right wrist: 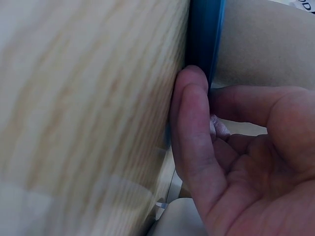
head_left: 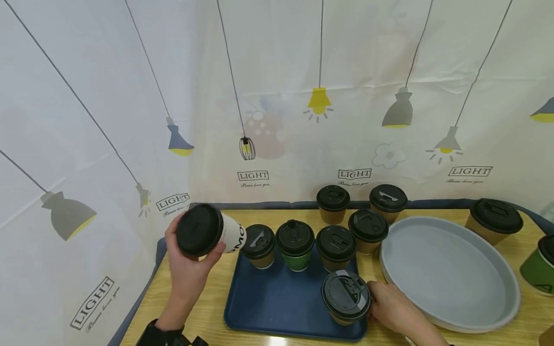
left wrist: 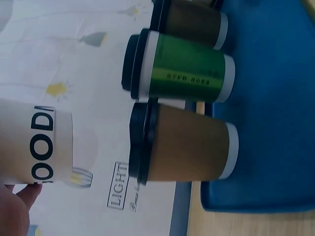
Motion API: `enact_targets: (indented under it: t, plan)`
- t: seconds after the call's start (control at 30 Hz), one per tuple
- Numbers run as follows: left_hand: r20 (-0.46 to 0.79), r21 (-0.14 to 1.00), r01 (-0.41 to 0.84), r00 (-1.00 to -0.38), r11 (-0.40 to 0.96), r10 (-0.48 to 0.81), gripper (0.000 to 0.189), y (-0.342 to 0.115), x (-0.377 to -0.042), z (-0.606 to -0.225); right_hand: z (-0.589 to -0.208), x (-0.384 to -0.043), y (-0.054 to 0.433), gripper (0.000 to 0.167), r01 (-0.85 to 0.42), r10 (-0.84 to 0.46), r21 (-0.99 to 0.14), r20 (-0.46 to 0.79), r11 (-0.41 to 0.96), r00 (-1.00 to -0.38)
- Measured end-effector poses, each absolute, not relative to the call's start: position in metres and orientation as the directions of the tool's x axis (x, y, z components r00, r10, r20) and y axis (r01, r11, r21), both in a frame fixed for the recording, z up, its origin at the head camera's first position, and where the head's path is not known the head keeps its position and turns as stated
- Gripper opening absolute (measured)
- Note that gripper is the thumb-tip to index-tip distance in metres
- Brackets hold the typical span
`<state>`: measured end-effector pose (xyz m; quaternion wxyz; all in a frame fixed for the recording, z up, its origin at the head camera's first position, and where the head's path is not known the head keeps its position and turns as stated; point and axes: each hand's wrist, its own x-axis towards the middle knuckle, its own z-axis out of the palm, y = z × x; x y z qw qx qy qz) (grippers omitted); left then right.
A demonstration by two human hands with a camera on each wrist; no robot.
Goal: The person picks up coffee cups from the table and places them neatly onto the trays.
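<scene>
My left hand grips a white paper cup with a black lid, raised and tilted above the left of a blue tray. In the left wrist view, dark letters show on this white cup. Along the tray's back stand a brown cup, a green cup and another brown cup, all lidded. Near the front right corner of the tray is a further lidded cup. Beside it, my right hand pinches the tray's right rim between thumb and fingers.
A round grey tray lies to the right on the wooden table. Several lidded brown cups stand behind the blue tray. Further right are a brown cup and a green cup. A printed cloth hangs behind.
</scene>
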<state>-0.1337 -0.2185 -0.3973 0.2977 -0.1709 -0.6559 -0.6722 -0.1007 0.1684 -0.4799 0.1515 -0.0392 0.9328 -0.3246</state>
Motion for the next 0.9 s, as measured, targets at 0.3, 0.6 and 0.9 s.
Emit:
enact_targets:
  t: [0.3,0.6,0.9]
  plan:
    - [0.654,0.748,0.654,-0.755,0.112,0.040,0.099,-0.193,-0.116,-0.414,-0.480,-0.102,0.168,0.017,0.033,-0.173,-0.629,-0.264,0.777,-0.949]
    - [0.555,0.806,0.581,-0.808,0.112,0.196,0.100,-0.171,-0.107,-0.436,-0.481,-0.102,0.169,0.018,0.030,-0.176,-0.622,-0.267,0.782,-0.948]
    - [0.398,0.859,0.478,-0.850,0.187,0.345,0.100,-0.157,-0.105,-0.456,-0.482,-0.102,0.169,0.018,0.029,-0.176,-0.622,-0.265,0.782,-0.948]
